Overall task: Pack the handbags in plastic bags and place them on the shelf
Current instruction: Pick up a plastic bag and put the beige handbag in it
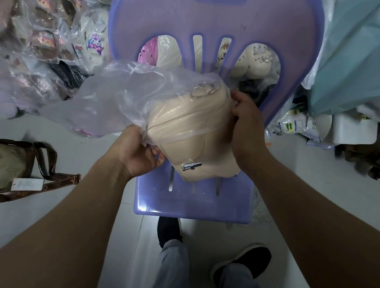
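Packing step, judged about half done. Holding handbag point(191, 141) mid-frame, just above seat of chair point(189, 209), between both hands. Tilted: long axis from clasp point(191, 166) end at lower centre up toward right of centre. Upper half sheathed in plastic bag point(105, 100), lower half with clasp bare. Bag mouth edge crossing the body roughly midway, slack plastic billowing off to upper left of frame.

Left hand point(137, 149) at handbag's left edge, centre-left of frame: fingers curled, pinching bag mouth film against the side, thumb on top. Right hand point(248, 126) at the opposite edge, right of centre: wrapped round handbag's right side at about the mouth line, fingertips hidden behind it (film under the palm or not, cannot tell). Both forearms reaching in from the lower corners, wrists about level, right hand slightly higher in frame.

Relation to watch: bare end pointing down-frame toward the wearer, mouth edge lying between the hands. Next move likely drawing the film down along the long axis toward the clasp end, or pushing handbag up-frame into the bag. Left hand better placed for pulling film, right for steadying. Risk: film snagging on the clasp.

Elsewhere: brown bag point(8, 165) with tag on floor at left edge, wrapped goods point(49, 41) heaped upper left, more behind the chair back.
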Tool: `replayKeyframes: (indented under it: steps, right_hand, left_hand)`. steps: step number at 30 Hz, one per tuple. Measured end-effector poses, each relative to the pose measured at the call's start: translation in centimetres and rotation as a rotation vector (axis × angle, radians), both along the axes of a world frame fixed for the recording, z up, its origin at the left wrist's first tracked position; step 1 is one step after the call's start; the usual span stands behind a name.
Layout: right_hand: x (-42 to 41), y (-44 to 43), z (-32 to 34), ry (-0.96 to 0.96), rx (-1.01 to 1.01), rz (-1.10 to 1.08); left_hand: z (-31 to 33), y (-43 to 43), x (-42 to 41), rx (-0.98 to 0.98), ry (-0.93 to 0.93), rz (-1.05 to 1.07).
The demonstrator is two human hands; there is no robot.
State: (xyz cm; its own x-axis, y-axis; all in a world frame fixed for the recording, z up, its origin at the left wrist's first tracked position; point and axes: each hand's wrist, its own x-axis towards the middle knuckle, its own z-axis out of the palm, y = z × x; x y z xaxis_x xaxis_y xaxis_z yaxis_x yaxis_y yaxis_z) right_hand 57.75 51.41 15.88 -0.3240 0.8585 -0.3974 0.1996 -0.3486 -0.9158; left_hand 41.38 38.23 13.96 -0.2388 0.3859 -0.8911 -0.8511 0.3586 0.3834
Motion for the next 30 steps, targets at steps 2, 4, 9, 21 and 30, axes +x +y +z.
replayKeyframes:
  steps: [2,4,9,21,30]
  right_hand:
    - [0.0,-0.1,-0.1,0.003,-0.013,-0.005]
    - [0.0,-0.2,-0.4,0.012,-0.022,-0.048]
    - [0.1,-0.9,-0.7,0.023,-0.077,-0.128]
    - [-0.3,0.0,-0.7,-0.008,0.034,-0.101]
    - [0.5,-0.5,-1.8,0.033,0.004,-0.103]
  left_hand:
    - [-0.4,0.1,-0.1,0.036,0.037,0.069]
    - [-0.4,0.4,0.0,0.064,0.02,0.136]
    - [0.2,1.2,1.2,0.054,0.023,-0.008]
    - [-0.3,-0.9,1.9,0.156,-0.001,0.176]
    - [-2.1,-2.3,5.2,0.171,0.099,0.266]
